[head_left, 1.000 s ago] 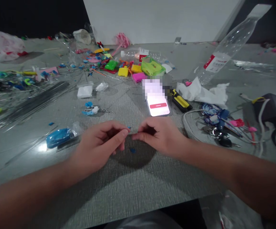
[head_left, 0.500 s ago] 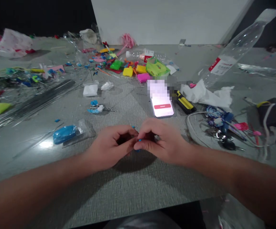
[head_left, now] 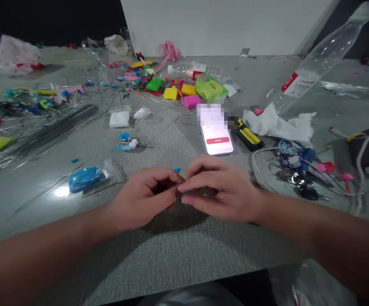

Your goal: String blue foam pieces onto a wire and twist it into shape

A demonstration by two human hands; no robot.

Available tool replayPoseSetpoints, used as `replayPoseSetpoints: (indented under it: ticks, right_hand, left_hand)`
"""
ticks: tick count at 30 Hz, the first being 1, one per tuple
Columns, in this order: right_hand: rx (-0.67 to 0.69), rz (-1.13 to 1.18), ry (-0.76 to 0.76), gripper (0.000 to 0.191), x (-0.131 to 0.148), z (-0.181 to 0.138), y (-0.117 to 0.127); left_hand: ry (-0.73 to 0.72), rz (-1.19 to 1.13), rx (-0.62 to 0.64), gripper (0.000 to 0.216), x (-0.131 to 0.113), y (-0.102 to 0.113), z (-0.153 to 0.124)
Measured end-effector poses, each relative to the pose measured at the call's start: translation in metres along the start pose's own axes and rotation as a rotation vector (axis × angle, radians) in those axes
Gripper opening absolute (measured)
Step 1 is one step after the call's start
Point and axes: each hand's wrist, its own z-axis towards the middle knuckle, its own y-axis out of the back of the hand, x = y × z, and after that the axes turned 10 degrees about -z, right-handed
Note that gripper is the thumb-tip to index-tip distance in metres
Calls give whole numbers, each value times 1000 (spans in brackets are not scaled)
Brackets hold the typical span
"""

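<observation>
My left hand (head_left: 149, 194) and my right hand (head_left: 218, 187) meet above the near middle of the table, fingertips touching. Both are closed in a pinch around a small piece of blue modelling clay (head_left: 181, 196), mostly covered by the fingers. Another bit of blue (head_left: 176, 169) shows just past my left fingertips; whether it joins the same piece I cannot tell. Left of my left hand lies a clear packet of blue clay (head_left: 85, 179). Farther back rests a small blue and white clay shape (head_left: 127, 144) with thin wires.
Beyond my hands are a lit phone (head_left: 218, 142) and a yellow and black cutter (head_left: 248, 135). A plastic bottle (head_left: 302, 85), crumpled tissue (head_left: 280, 123), keys (head_left: 308, 193) and a cable stand to the right. Wire rods (head_left: 44, 138) lie left; coloured clay packets (head_left: 170, 93) sit at the back.
My right fingers have loosened and spread a little, with the thumb lower. The blue clay between the fingertips shows less now, while the blue bit behind them shows more.
</observation>
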Motion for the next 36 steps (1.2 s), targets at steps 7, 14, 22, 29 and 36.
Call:
replayPoseSetpoints:
  ticks: [7,14,22,29,36]
  right_hand:
    - [9,-8,-4,14,2,2,0]
    - [-6,-36,-56,12,4,1,-5]
    - [135,256,-254,10,1,1,-4]
    - [374,671,-412,20,-8,0,4]
    - [335,546,-337,12,-4,1,12]
  left_hand:
    - [19,-15,-6,12,0,0,0]
    - [-40,115,-50,11,-2,-2,0]
    - [-217,387,-39,16,-3,-1,1]
    - [-317,452,65,11,-3,-2,-4]
    - [-390,556,14,12,-4,-3,-10]
